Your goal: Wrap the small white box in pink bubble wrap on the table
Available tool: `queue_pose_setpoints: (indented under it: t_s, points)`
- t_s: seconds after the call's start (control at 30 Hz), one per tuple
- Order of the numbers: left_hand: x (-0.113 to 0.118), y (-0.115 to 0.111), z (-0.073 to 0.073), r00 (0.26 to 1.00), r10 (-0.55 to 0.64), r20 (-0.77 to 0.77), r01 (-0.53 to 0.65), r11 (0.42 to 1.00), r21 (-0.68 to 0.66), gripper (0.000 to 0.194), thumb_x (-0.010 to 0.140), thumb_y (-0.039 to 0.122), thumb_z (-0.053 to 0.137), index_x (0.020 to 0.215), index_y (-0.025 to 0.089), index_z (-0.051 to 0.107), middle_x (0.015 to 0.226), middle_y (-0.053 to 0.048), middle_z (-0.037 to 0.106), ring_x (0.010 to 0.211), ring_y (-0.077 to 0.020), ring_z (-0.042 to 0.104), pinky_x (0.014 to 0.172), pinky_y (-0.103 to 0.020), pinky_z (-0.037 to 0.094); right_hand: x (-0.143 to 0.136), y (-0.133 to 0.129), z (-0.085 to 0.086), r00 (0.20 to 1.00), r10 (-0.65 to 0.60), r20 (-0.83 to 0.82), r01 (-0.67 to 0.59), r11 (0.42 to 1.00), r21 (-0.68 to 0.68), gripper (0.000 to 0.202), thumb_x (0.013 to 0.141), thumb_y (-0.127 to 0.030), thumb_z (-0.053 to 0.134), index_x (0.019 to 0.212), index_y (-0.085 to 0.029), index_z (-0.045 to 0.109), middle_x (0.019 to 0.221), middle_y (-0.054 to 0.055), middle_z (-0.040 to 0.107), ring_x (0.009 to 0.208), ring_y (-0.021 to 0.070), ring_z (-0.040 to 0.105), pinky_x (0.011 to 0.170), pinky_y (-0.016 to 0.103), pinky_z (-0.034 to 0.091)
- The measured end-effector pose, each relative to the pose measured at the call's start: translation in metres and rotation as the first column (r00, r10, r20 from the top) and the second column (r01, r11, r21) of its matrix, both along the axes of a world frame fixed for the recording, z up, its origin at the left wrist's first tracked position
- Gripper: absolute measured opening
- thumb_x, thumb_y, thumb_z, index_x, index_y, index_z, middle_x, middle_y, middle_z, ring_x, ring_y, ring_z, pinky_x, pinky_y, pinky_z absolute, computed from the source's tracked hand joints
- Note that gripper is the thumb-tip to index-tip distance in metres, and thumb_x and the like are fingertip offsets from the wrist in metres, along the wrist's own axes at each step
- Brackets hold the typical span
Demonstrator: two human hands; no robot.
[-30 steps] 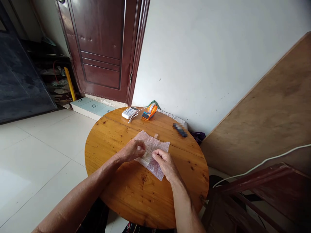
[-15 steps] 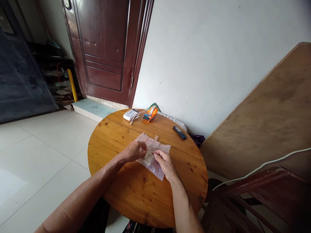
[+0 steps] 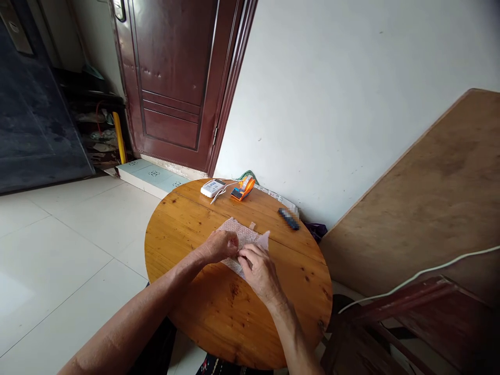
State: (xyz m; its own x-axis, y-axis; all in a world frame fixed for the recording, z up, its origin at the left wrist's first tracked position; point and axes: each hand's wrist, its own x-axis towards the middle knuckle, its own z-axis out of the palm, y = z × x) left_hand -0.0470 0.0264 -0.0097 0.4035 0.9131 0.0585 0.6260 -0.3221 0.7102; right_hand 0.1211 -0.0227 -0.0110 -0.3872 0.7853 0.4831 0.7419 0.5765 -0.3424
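A sheet of bubble wrap (image 3: 237, 228) lies near the middle of the round wooden table (image 3: 195, 307). My right hand (image 3: 260, 271) is closed on the sheet's right side, which is folded inward with one corner standing up. My left hand (image 3: 221, 245) is over the sheet's left part, thumb and fingers curled together. Its fingertips almost meet those of my right hand, and what they pinch is hidden. A small pale strip (image 3: 252, 225) lies just past the sheet's far edge.
At the table's far side are a white box-shaped device (image 3: 212, 188) with a white cable and an orange tape dispenser (image 3: 242, 188). A dark, pixelated object (image 3: 288, 219) lies at the right. Beyond stand a white wall and a wooden board (image 3: 422, 192).
My right hand has moved left and inward, bringing the right side of the bubble wrap over. My left hand has barely moved. The camera view has shifted slightly.
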Motion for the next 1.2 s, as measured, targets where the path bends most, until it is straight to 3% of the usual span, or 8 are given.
queue_pose_setpoints:
  t_s: [0.13, 0.3, 0.43, 0.6, 0.73, 0.93, 1.07, 1.2]
  points:
    - [-0.006, 0.0, 0.003, 0.999, 0.027, -0.023, -0.026, 1.0, 0.011, 0.014, 0.076, 0.024, 0.062, 0.087, 0.019, 0.07, 0.089, -0.002, 0.072, 0.085, -0.0179, 0.064, 0.078, -0.025, 0.046, -0.001, -0.005, -0.003, 0.99, -0.061, 0.129, 0.055, 0.997, 0.05, 0.018, 0.089, -0.013, 0.054, 0.086, -0.021, 0.069, 0.094, 0.005, 0.072, 0.088, 0.0213, 0.06, 0.082, 0.035, 0.039]
    - [-0.028, 0.006, -0.003, 0.998, 0.064, 0.003, -0.064, 0.998, -0.016, 0.023, 0.077, 0.035, 0.067, 0.093, 0.018, 0.068, 0.088, -0.003, 0.071, 0.08, -0.0184, 0.064, 0.071, -0.025, 0.046, -0.003, -0.011, 0.011, 0.975, -0.046, 0.216, 0.052, 0.998, -0.025, 0.019, 0.09, -0.015, 0.055, 0.103, -0.022, 0.068, 0.104, 0.005, 0.072, 0.095, 0.0214, 0.061, 0.084, 0.036, 0.037]
    - [-0.039, 0.006, -0.012, 0.976, 0.214, 0.046, -0.217, 0.973, 0.076, 0.028, 0.079, 0.033, 0.064, 0.102, 0.017, 0.065, 0.095, -0.005, 0.069, 0.088, -0.0186, 0.064, 0.077, -0.026, 0.047, -0.011, -0.016, 0.022, 0.941, -0.044, 0.334, 0.067, 0.996, -0.059, 0.029, 0.091, -0.019, 0.057, 0.118, -0.023, 0.063, 0.107, 0.006, 0.069, 0.098, 0.0231, 0.059, 0.087, 0.037, 0.035]
    - [-0.044, -0.006, -0.018, 0.916, 0.394, -0.068, -0.396, 0.918, -0.01, 0.051, 0.081, 0.041, 0.061, 0.125, 0.015, 0.057, 0.113, -0.012, 0.066, 0.097, -0.023, 0.065, 0.079, -0.029, 0.048, -0.021, -0.017, 0.03, 0.881, -0.054, 0.469, 0.097, 0.993, -0.067, 0.021, 0.091, -0.026, 0.06, 0.111, -0.026, 0.067, 0.101, 0.006, 0.066, 0.097, 0.0239, 0.056, 0.085, 0.039, 0.032]
    - [-0.047, -0.013, -0.013, 0.897, 0.403, -0.182, -0.42, 0.905, -0.066, 0.058, 0.082, 0.044, 0.058, 0.13, 0.013, 0.053, 0.108, -0.014, 0.07, 0.102, -0.0277, 0.066, 0.081, -0.032, 0.048, -0.025, -0.013, 0.031, 0.85, -0.065, 0.522, 0.112, 0.992, -0.058, 0.018, 0.09, -0.03, 0.062, 0.106, -0.027, 0.069, 0.099, 0.007, 0.063, 0.096, 0.0242, 0.054, 0.084, 0.038, 0.031]
    - [-0.04, -0.011, -0.012, 0.906, 0.403, -0.129, -0.42, 0.895, -0.153, 0.041, 0.074, 0.034, 0.062, 0.109, 0.013, 0.066, 0.096, -0.015, 0.073, 0.095, -0.03, 0.067, 0.075, -0.031, 0.047, -0.025, -0.009, 0.026, 0.844, -0.081, 0.529, 0.118, 0.992, -0.036, 0.018, 0.091, -0.029, 0.06, 0.107, -0.027, 0.068, 0.098, 0.006, 0.062, 0.091, 0.0221, 0.054, 0.081, 0.036, 0.032]
    - [-0.035, -0.01, -0.019, 0.912, 0.411, 0.008, -0.399, 0.889, -0.224, 0.025, 0.07, 0.022, 0.061, 0.093, 0.016, 0.07, 0.078, -0.006, 0.07, 0.077, -0.0214, 0.065, 0.063, -0.025, 0.042, -0.024, -0.011, 0.019, 0.854, -0.122, 0.506, 0.134, 0.991, 0.012, 0.031, 0.092, -0.026, 0.06, 0.122, -0.024, 0.059, 0.103, 0.007, 0.063, 0.096, 0.0234, 0.055, 0.085, 0.037, 0.032]
    - [-0.032, -0.01, -0.025, 0.883, 0.439, 0.165, -0.38, 0.876, -0.297, 0.021, 0.071, 0.013, 0.056, 0.089, 0.014, 0.067, 0.067, 0.0, 0.062, 0.061, -0.0121, 0.057, 0.054, -0.02, 0.037, -0.024, -0.012, 0.016, 0.86, -0.14, 0.49, 0.148, 0.989, 0.022, 0.021, 0.092, -0.025, 0.059, 0.112, -0.021, 0.061, 0.103, 0.008, 0.064, 0.097, 0.0234, 0.057, 0.088, 0.038, 0.032]
